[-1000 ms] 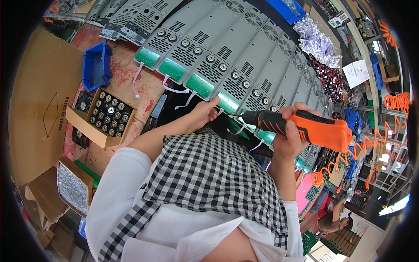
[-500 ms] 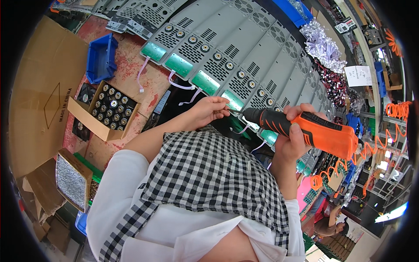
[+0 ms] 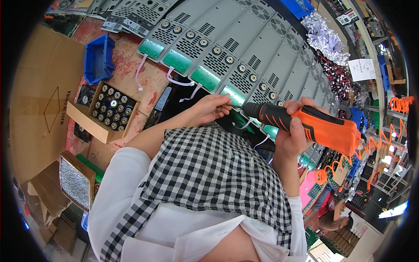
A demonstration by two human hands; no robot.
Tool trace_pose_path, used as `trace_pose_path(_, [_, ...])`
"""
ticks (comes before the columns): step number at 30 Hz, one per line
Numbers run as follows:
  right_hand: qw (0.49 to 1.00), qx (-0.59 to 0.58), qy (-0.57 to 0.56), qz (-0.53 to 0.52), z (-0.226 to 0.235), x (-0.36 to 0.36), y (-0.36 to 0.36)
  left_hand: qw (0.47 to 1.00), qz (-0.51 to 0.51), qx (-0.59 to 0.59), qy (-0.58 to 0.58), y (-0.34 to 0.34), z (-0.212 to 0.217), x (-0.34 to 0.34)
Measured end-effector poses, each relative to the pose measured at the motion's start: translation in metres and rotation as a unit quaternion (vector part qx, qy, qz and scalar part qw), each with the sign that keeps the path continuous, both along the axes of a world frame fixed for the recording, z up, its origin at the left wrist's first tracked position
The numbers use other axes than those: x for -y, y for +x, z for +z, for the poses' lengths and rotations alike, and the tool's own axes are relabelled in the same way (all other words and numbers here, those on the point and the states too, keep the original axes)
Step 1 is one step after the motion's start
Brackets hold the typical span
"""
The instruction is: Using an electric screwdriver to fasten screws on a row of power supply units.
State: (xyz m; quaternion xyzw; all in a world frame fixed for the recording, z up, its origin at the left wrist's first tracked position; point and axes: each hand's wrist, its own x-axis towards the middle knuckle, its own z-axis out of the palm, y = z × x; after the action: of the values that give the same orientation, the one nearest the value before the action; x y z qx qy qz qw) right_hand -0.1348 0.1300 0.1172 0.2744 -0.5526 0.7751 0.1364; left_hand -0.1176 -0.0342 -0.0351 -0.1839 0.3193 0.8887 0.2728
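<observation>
The right hand (image 3: 297, 129) is clamped around an orange-and-black powered screwdriver (image 3: 329, 131), at three o'clock from the left hand (image 3: 211, 108). Left thumb and fingertips are together beside the slim dark metal bit (image 3: 236, 106); whatever they pinch is indiscernible. At two o'clock: a green rectangular circuit board (image 3: 233, 93) on a grey perforated metal panel (image 3: 238, 82).

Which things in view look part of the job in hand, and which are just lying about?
Likely in use:
- driver, in right hand
- bit, left hand at its tip
- green boards
- grey panels

Apparently lying about:
- blue bin
- big carton
- white sheet
</observation>
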Motion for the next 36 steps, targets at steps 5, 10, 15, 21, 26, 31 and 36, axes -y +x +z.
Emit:
trace_pose_path(5, [1.000, 0.009, 0.007, -0.012, -0.003, 0.001, -0.003, 0.999, -0.001, -0.019, 0.027, 0.002, -0.010, 0.005])
trace_pose_path(10, [0.999, 0.021, -0.033, -0.034, 0.000, -0.001, -0.001, 0.999, 0.022, 0.006, 0.025, 0.005, -0.004, 0.004])
trace_pose_path(15, [0.998, 0.028, -0.039, -0.030, 0.002, 0.001, -0.001, 0.999, 0.029, -0.002, 0.019, 0.005, 0.000, 0.004])
trace_pose_path(21, [1.000, 0.007, 0.003, -0.013, 0.000, -0.001, -0.002, 0.999, 0.022, 0.008, 0.044, 0.005, 0.001, 0.003])
trace_pose_path(26, [0.999, 0.031, -0.037, 0.002, 0.002, 0.005, -0.002, 0.997, 0.010, 0.021, 0.071, 0.005, -0.013, 0.007])
trace_pose_path(31, [0.999, 0.042, -0.026, -0.004, 0.000, 0.011, -0.006, 0.999, 0.031, 0.015, 0.023, 0.005, -0.011, 0.007])
trace_pose_path(36, [0.999, 0.018, -0.001, -0.035, -0.012, 0.021, -0.026, 0.997, -0.006, 0.075, -0.012, 0.008, -0.009, 0.015])
